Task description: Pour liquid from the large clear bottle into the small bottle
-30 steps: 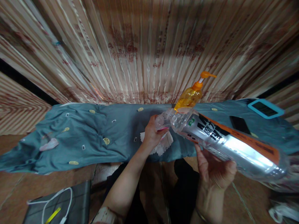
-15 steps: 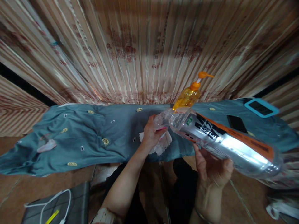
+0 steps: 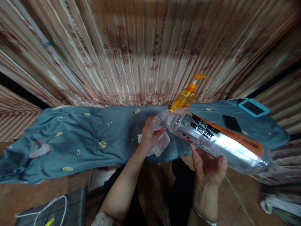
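Note:
A large clear bottle (image 3: 216, 135) with a silver and orange label lies tilted on my right hand (image 3: 208, 168), its neck pointing left and down. My left hand (image 3: 149, 135) is wrapped round a small clear container (image 3: 157, 123) at the bottle's mouth; a pink edge shows by the fingers. Whether the two touch is hard to make out. Under my left hand a white scalloped tissue (image 3: 162, 144) rests on the teal cloth (image 3: 94, 135). Just behind the large bottle stands a yellow pump bottle (image 3: 184, 98) with an orange top.
On the right of the cloth are a dark phone (image 3: 231, 124) and a blue-framed display (image 3: 254, 107). A pale pink item (image 3: 39, 150) lies at the left. A white cable (image 3: 39, 213) rests on a dark seat, lower left. Patterned curtain (image 3: 141, 56) hangs behind.
The whole view has shifted slightly, so things sit a little further left. Both hands keep their hold, and the large bottle looks a little less far out to the right.

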Available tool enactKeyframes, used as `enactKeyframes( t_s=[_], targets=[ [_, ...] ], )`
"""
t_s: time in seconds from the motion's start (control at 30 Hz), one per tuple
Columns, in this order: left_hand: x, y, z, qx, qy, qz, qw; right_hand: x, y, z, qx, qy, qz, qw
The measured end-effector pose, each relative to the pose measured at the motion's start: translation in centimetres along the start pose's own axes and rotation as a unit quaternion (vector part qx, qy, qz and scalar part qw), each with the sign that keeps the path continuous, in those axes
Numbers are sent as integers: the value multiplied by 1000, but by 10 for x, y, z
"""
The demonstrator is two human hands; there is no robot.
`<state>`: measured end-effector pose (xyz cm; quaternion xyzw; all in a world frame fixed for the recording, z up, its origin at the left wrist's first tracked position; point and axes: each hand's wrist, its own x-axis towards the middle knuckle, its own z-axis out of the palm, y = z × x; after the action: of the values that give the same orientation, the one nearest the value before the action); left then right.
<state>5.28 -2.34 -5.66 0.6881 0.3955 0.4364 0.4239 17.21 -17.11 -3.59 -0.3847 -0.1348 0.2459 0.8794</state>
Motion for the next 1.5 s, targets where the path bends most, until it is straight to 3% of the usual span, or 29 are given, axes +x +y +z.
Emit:
enactKeyframes(
  t_s=[0.67,1.03,1.5],
  targets=[
    [-2,-3,1,22,-5,13,1000,-1,-2,2,14,16,10,1000],
    [-2,-7,3,17,1,22,1000,1,-1,3,13,-24,-7,1000],
    [-1,-7,2,22,-2,23,999,0,-1,3,4,8,1,1000]
  ],
)
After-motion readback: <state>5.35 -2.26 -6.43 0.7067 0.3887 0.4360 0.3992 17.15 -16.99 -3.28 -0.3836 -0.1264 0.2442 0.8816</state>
